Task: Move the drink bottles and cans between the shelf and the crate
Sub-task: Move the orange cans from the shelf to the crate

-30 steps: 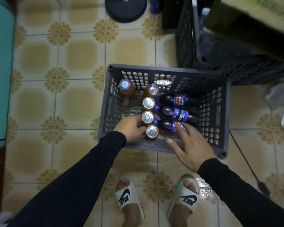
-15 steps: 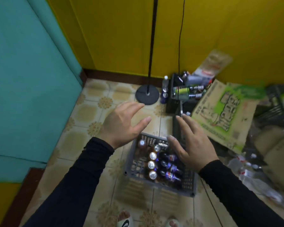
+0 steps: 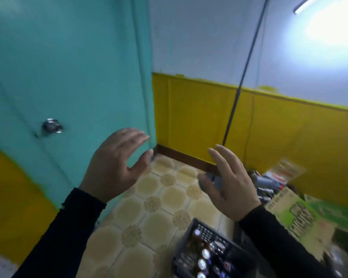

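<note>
Left hand: the left hand (image 3: 113, 167) is raised in front of the teal door (image 3: 68, 77), fingers spread and nearly straight; nothing is held.
Right hand: the right hand (image 3: 229, 185) is raised at like height before the yellow wall (image 3: 269, 125), fingers extended and relaxed; nothing is seen to be gripped. A dark shape behind its thumb is judged to be the base of the lamp stand (image 3: 243, 77) on the floor, not a held thing.
Crate: the grey crate (image 3: 191, 235) stands on the tiled floor (image 3: 149, 213) at the lower edge of view, below and well apart from both hands.
Drinks: upright cans (image 3: 206, 253) with silver tops are seen in a row inside the crate, with dark bottles (image 3: 225, 264) beside them; the picture is blurred, so a count cannot be given.
Shelf: no shelf is in view; its place cannot be told.
Step in hand: judged to be a pause between picks, with the gaze lifted off the crate.
How it is best done: the shelf should be found first, and the crate looked at again before a reach is made. One can should be taken round its side from the near end of the row, so that its neighbours are not knocked over. A bottle should be gripped at its body, not its cap.
Risk: the cardboard box (image 3: 293, 215) and clutter at the right could be struck on a turn.
</note>
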{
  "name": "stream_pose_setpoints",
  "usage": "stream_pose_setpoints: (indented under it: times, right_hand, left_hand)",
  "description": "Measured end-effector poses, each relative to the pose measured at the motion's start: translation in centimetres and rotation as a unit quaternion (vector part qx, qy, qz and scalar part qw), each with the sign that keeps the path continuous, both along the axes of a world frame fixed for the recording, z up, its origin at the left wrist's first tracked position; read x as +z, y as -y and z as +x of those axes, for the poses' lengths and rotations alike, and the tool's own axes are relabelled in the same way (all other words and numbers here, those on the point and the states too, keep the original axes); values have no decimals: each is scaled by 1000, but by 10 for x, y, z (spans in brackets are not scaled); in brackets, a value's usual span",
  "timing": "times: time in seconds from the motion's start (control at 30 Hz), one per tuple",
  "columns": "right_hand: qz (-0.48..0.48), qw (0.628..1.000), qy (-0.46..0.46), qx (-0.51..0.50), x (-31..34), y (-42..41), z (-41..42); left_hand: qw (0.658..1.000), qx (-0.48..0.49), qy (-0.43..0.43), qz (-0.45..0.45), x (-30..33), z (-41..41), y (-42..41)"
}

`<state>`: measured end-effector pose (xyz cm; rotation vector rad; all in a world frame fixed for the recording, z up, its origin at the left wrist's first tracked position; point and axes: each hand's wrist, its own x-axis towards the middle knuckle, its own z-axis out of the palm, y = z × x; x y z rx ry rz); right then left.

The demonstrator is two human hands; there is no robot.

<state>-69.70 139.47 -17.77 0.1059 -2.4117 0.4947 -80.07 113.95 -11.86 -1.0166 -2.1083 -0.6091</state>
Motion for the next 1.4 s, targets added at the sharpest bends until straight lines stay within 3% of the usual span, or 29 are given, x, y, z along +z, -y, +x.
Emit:
stream_pose_setpoints:
  times: [0.3,0.57,0.73,0.87,1.07,1.4]
  right_hand:
    - [-23,977,-60,204,53,131,-3]
    - [-25,922,-98,372,81,298,30]
    - [-17,904,-127,409,91,396,55]
    - [1,907,-101,408,93,473,73]
    - [46,915,-96,390,90,573,95]
    - [121,909,-6,398,92,680,80]
  left_hand:
    - [964,267,-9,-1,50,145,157]
    - [874,483,-40,38,62,278,296]
    - [813,574,-82,49,56,337,390]
    - [795,600,-78,42,52,369,461]
    - [799,598,-61,16,44,390,550]
    - [805,594,-10,7,44,361,633]
